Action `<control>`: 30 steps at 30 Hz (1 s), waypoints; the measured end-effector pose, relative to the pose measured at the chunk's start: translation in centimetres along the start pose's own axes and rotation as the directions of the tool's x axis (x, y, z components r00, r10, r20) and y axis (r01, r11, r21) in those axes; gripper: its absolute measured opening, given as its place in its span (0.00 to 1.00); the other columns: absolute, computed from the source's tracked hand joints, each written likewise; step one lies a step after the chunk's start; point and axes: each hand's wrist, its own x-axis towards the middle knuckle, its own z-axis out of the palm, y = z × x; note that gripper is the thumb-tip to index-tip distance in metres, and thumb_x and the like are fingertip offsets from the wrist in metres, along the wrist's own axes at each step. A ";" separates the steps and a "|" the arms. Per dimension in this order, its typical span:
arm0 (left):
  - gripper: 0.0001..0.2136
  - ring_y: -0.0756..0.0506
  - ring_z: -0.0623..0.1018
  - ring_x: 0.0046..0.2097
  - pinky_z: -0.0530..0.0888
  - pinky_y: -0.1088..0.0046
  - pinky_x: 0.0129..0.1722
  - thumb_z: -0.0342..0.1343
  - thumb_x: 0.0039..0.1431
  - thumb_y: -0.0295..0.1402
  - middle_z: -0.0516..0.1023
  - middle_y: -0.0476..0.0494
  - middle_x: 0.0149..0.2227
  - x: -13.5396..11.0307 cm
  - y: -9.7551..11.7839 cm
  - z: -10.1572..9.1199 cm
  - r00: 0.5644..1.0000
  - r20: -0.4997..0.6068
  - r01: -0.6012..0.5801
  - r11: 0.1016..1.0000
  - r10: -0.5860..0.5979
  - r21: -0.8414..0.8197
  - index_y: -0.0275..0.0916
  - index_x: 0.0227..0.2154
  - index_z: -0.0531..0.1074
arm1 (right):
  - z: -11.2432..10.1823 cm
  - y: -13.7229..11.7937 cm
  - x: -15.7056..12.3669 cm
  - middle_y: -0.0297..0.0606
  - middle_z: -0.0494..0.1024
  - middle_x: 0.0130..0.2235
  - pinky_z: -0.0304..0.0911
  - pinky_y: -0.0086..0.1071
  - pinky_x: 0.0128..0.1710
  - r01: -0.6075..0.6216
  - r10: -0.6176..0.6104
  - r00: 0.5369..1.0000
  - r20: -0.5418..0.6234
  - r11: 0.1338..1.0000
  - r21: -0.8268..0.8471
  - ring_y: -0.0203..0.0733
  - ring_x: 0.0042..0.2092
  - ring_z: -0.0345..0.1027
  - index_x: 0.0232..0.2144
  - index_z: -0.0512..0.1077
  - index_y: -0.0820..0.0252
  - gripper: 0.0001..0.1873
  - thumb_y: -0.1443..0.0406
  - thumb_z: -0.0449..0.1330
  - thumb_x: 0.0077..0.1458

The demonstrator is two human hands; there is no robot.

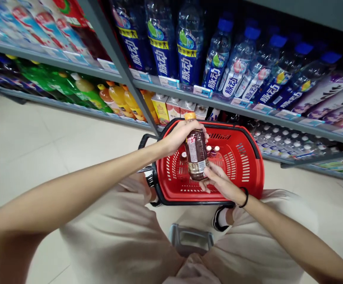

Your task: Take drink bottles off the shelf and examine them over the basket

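Note:
A dark brown drink bottle [195,152] with an orange cap is held tilted over a red shopping basket [255,173]. My left hand [183,133] wraps round its upper part, just below the cap. Near the bottle's base, the fingers of my right hand [218,180] rest against its lower side, by the barcode. A black band circles my right wrist. Inside the basket, several small bottles [215,150] with pale caps show beside the held bottle, which partly hides them.
Shelves of drinks stand ahead, with blue-capped bottles [218,55] on the upper level and orange juice bottles [116,96] low on the left. My knees flank the basket. A grey stool-like object [191,236] is beneath me on the tiled floor [35,130].

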 end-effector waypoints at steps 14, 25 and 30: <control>0.12 0.44 0.79 0.30 0.76 0.70 0.29 0.59 0.51 0.40 0.81 0.34 0.31 0.2 1.0 0.9 0.997 -0.001 -0.073 0.997 0.073 0.028 0.34 0.27 0.76 | -0.5 0.1 0.5 0.40 0.76 0.41 0.62 0.26 0.22 0.048 -0.049 0.998 -0.031 0.998 -0.035 0.33 0.27 0.69 0.49 0.68 0.57 0.24 0.47 0.65 0.63; 0.14 0.44 0.79 0.30 0.76 0.70 0.29 0.57 0.53 0.40 0.81 0.34 0.29 0.7 0.9 1.0 0.997 0.031 -0.079 0.996 0.077 0.049 0.32 0.27 0.77 | -0.4 -0.1 0.1 0.41 0.77 0.41 0.62 0.27 0.23 0.042 -0.043 0.999 -0.027 0.999 -0.035 0.35 0.28 0.69 0.48 0.67 0.57 0.23 0.47 0.63 0.65; 0.13 0.46 0.79 0.31 0.77 0.71 0.32 0.57 0.54 0.39 0.81 0.35 0.30 0.6 1.1 1.1 0.996 0.046 -0.077 0.995 0.074 0.069 0.31 0.27 0.77 | -0.5 -0.1 0.1 0.41 0.77 0.42 0.62 0.26 0.23 0.065 -0.066 0.998 -0.006 0.997 -0.027 0.34 0.28 0.69 0.48 0.67 0.57 0.21 0.48 0.63 0.66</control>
